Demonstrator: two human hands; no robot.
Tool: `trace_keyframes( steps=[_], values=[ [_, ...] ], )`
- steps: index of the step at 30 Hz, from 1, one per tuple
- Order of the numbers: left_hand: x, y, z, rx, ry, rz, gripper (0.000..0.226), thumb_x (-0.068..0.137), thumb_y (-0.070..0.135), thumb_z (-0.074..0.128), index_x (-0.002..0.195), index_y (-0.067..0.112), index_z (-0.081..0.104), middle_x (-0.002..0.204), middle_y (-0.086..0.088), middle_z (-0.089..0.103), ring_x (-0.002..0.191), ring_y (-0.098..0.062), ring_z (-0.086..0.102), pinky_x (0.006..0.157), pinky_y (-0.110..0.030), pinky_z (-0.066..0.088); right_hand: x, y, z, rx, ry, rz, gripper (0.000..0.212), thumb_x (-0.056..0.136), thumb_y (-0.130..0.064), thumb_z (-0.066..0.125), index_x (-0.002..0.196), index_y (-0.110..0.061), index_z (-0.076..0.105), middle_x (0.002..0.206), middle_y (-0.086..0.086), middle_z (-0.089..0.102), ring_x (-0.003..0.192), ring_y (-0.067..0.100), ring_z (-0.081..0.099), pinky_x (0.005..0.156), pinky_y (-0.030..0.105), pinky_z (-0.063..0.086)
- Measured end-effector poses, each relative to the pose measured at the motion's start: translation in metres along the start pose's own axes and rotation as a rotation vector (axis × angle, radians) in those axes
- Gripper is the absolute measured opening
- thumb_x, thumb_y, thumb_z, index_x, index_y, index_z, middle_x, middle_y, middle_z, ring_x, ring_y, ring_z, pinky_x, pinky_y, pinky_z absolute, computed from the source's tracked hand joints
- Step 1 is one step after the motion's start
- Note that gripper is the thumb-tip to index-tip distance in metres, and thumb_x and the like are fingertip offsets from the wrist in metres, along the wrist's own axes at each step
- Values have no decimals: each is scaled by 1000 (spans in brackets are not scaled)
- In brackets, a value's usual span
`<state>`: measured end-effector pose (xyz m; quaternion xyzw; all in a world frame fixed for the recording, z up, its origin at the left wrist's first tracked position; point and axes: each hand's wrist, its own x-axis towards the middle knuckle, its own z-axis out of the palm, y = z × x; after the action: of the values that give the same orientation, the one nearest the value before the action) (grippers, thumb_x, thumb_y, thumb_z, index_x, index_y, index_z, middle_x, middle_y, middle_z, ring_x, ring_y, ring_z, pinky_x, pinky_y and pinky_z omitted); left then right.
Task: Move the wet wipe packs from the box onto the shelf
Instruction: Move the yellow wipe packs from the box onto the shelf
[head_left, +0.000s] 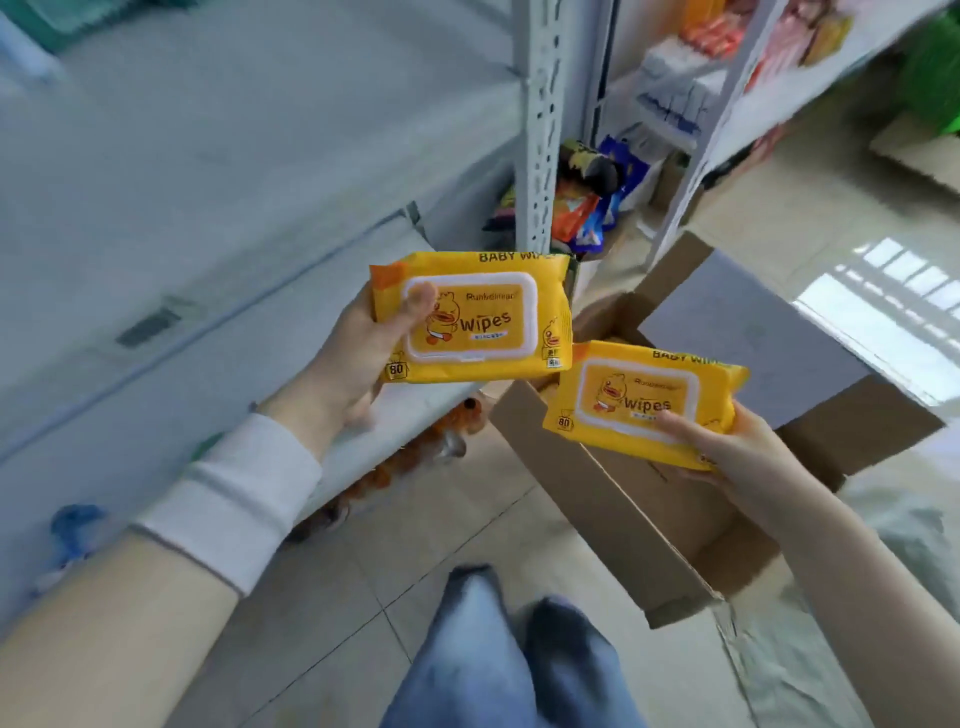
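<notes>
So the big pale shelf (208, 234) takes up everything from about 8 to 12 o'clock, and on the part I can see there isn't a single wipe pack on it yet. I'd call this early, or at least mid-carry.

The cardboard box (597, 499) sits open on the floor at around 4 o'clock, flaps out. Both packs in view are out of it and up in the air, but neither has landed on the shelf.

The left pack (478, 317) is near dead centre, just off the shelf's front edge. The right pack (644, 400) is at its 4 o'clock, hanging over the box, with their corners nearly touching.

The left hand (358, 358) grips the left pack by its short end, thumb on the lid. The right hand (737, 447) holds the right pack from its 4 o'clock corner, thumb on top.

Still left: put both down, then whatever remains in the box.

Hard to tell:
- The box's inside is mostly hidden behind the right pack and a flap, so no count.
- The shelf is smeared with blur.
- The fingers under both packs are hidden.
- The goods on the further rack (675, 93) at 1 o'clock are mush.
</notes>
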<state>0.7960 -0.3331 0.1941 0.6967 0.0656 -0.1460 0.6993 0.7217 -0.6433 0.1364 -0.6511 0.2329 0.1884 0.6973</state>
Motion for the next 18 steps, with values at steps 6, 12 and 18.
trace_keyframes(
  steps=[6, 12, 18],
  values=[
    [-125, 52, -118, -108, 187, 158, 61, 58, 49, 74, 111, 23, 61, 100, -1, 74, 93, -19, 71, 68, -33, 58, -54, -58, 126, -126, -215, -234, 42, 62, -37, 71, 101, -25, 61, 83, -7, 76, 61, 9, 71, 47, 20, 55],
    [-250, 64, -279, -68, 435, 240, 84, 53, 61, 73, 124, 19, 56, 104, 0, 73, 94, -17, 71, 70, -35, 59, -108, -71, 305, -217, -410, -364, 42, 61, -42, 71, 98, -23, 63, 85, -8, 75, 68, 9, 71, 54, 21, 58],
    [-357, 36, -446, -103, 655, 275, 44, 71, 44, 58, 110, 25, 58, 89, 7, 76, 83, -11, 72, 59, -25, 57, -149, -56, 493, -251, -522, -384, 35, 59, -44, 71, 86, -22, 65, 74, -10, 74, 64, 12, 62, 50, 16, 53]
  ],
)
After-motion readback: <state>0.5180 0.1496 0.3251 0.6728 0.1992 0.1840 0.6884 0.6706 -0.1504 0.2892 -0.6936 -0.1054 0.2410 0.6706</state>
